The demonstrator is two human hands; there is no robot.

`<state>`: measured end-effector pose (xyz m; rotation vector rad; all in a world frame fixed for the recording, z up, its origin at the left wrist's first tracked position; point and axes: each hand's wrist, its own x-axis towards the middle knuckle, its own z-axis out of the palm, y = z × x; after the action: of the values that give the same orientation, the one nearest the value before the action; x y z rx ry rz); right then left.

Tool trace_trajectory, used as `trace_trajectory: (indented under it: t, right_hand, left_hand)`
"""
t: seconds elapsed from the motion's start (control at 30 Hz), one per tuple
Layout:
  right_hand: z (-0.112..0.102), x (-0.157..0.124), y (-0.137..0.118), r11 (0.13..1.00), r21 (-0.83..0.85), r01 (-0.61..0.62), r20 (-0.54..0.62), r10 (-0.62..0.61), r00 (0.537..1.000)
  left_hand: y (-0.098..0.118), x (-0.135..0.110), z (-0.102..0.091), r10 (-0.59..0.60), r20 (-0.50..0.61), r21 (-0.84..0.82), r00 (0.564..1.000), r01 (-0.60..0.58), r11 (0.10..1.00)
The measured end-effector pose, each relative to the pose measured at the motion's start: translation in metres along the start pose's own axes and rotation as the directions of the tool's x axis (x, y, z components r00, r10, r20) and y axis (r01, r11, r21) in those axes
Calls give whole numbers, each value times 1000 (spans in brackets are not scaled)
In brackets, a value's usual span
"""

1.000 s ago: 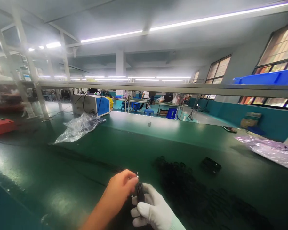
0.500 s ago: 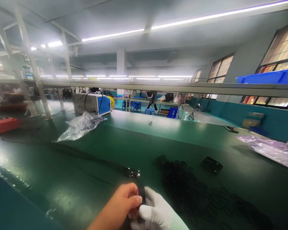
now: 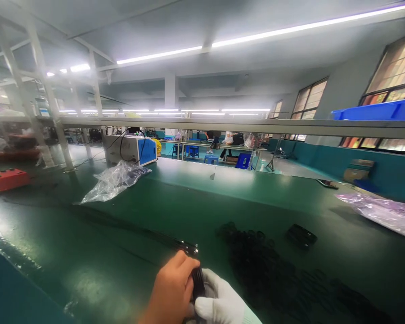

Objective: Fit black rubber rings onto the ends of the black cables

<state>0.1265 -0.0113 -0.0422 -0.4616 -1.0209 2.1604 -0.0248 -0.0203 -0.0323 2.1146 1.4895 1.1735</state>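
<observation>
My bare left hand (image 3: 173, 288) and my white-gloved right hand (image 3: 221, 297) meet at the table's near side, both closed on a stack of black rings (image 3: 198, 281). The left fingers reach over the upper end of the stack, while the gloved thumb and fingers hold it from the right. My hands hide its lower part. Just beyond the left fingers are the shiny metal ends of several thin black cables (image 3: 187, 246), which trail away to the left. To the right spreads a dark pile of loose black rings (image 3: 259, 256).
On the green table (image 3: 189, 202) lie a clear plastic bag (image 3: 113, 182), a dark glossy object (image 3: 301, 236) and a pinkish plastic bag (image 3: 381, 211). A blue-and-grey machine (image 3: 131, 148) stands behind, a red box (image 3: 7, 178) at far left. A shelf rail (image 3: 222, 122) crosses above.
My left hand has turned and shifted its fingers up over the stack; its thumb no longer shows. The gloved right hand stays about where it was. Distant people have moved.
</observation>
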Motion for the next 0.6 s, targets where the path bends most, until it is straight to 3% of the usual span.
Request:
trace_trajectory:
  t: [0.17, 0.33, 0.4, 0.5, 0.53, 0.6]
  right_hand:
    - [3, -1, 1, 999, 43, 31, 64, -34, 997]
    - [-13, -6, -8, 968, 218, -123, 134, 95, 986]
    - [-18, -6, -9, 941, 302, -154, 166, 107, 980]
    - [-15, -7, -7, 945, 301, -126, 174, 76, 982]
    - [-11, -8, -8, 953, 283, -110, 142, 72, 987]
    - [-7, -10, -17, 975, 216, -54, -6, 57, 998]
  left_hand:
    - [3, 3, 11, -45, -101, -62, 994, 39, 997]
    - [6, 22, -17, -158, 62, -134, 985, 166, 977]
    - [-12, 23, -34, -199, 80, -31, 977, 202, 979]
    - [-49, 12, -52, -263, 51, 420, 964, 218, 881]
    - [-59, 6, -56, -298, 43, 488, 954, 240, 839]
    - [-73, -4, -60, -327, 104, 413, 939, 259, 873]
